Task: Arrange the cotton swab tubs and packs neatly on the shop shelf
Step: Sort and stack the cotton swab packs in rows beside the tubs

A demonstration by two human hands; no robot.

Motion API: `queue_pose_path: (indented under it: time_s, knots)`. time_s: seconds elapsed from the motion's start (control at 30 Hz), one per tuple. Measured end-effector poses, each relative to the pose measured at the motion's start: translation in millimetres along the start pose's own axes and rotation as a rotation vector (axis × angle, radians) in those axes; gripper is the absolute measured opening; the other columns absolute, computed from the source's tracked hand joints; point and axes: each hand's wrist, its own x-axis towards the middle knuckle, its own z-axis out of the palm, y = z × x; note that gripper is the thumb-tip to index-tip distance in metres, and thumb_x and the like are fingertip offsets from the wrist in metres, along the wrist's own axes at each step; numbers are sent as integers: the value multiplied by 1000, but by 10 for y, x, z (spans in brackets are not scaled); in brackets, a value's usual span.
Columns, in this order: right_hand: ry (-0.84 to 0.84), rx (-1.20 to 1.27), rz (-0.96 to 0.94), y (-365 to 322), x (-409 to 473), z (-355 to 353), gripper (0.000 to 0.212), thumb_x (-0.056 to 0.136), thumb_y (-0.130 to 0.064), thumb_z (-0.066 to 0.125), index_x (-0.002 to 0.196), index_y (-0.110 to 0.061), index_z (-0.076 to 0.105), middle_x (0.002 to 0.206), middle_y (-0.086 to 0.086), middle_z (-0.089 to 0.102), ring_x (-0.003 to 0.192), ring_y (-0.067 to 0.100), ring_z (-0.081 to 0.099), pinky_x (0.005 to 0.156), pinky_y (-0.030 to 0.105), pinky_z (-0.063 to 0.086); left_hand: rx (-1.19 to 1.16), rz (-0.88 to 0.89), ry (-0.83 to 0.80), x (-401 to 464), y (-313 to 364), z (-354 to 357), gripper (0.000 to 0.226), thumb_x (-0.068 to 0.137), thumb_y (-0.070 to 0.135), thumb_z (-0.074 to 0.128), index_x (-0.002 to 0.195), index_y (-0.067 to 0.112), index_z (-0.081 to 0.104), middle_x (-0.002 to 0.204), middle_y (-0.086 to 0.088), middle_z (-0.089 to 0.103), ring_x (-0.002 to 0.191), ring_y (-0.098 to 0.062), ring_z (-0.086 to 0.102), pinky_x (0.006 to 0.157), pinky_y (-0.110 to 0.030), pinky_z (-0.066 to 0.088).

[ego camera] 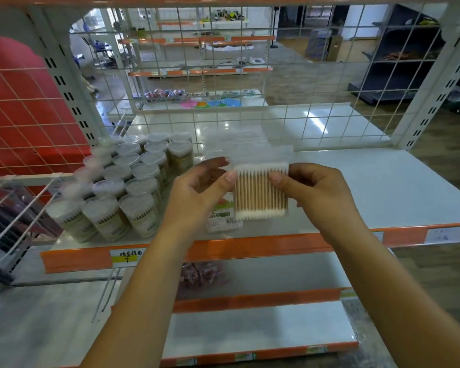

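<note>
A flat clear pack of wooden cotton swabs (260, 192) is held upright above the white shelf (369, 187). My left hand (197, 192) pinches its left edge with the thumb. My right hand (316, 192) grips its right edge. A second pack with a green label (222, 216) lies on the shelf just below and behind the held one. Several round clear tubs of swabs (128, 181) stand in tight rows at the shelf's left end. More clear packs (239, 147) are stacked behind my hands, blurred.
A white wire grid (250, 123) closes the back of the shelf. An orange price rail (250, 245) runs along its front edge. White wire rods (19, 224) stick out at the left. A lower shelf holds a pinkish bag (202, 274).
</note>
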Motion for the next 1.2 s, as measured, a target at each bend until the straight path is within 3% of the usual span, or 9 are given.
queue_pose_path:
  time_s: [0.17,0.23,0.4,0.57,0.67,0.8,0.93,1.1,1.2]
  knots:
    - [-85,47,32,-9,-71,98,4,80,-20,66,83,-22,67,78,-2,69,63,-3,62,49,6,41,-36,-53,-44,-62,18,-7,21,68,30,62,87,24,65,76,13,72,74,-2,67,60,-15,52]
    - [-54,-1,36,35,-59,133,16,80,-24,66,95,-19,67,85,2,68,70,3,62,51,7,43,-34,-72,-30,-67,18,-14,14,72,24,64,86,21,65,73,11,72,71,-2,67,57,-14,50]
    - [174,-426,-260,-3,-111,226,40,83,-30,65,121,-18,56,86,-9,48,73,4,46,63,8,40,98,-81,134,2,28,3,8,82,19,67,80,26,64,74,7,70,73,-9,69,62,-24,56]
    - [-5,-845,-262,-114,-216,435,44,88,-44,51,123,-17,54,104,-2,48,96,17,50,72,25,37,477,47,291,59,90,177,15,81,31,68,74,22,59,70,8,60,65,-5,57,56,-12,43]
    - [-35,-928,-217,-131,-206,501,36,89,-41,48,114,-16,56,93,-2,41,86,20,45,64,27,30,560,99,318,57,101,286,25,81,35,68,85,11,64,78,-1,63,74,-16,60,68,-29,51]
    - [-23,-961,-195,-132,-171,499,29,90,-30,48,108,-10,56,90,-1,41,77,18,40,56,29,29,568,98,312,33,136,366,31,82,35,68,99,10,63,94,-5,64,84,-19,60,79,-37,51]
    - [-7,-894,-185,-131,-160,435,27,90,-30,48,107,-10,57,93,2,51,80,20,48,63,27,33,563,138,278,-70,181,404,35,86,38,62,109,12,63,99,-1,64,85,-13,59,75,-25,50]
    - [53,-705,-224,-68,-91,309,21,85,-30,57,90,-12,65,86,2,62,74,19,55,67,33,46,500,187,201,-110,248,371,21,88,30,61,99,14,67,94,2,65,84,-6,61,68,-11,47]
    - [55,-540,-176,-32,-32,192,11,83,-28,62,78,-18,63,72,-8,59,62,7,50,59,23,43,493,206,125,-105,256,318,16,89,26,60,96,17,69,93,5,65,85,-4,60,71,-11,46]
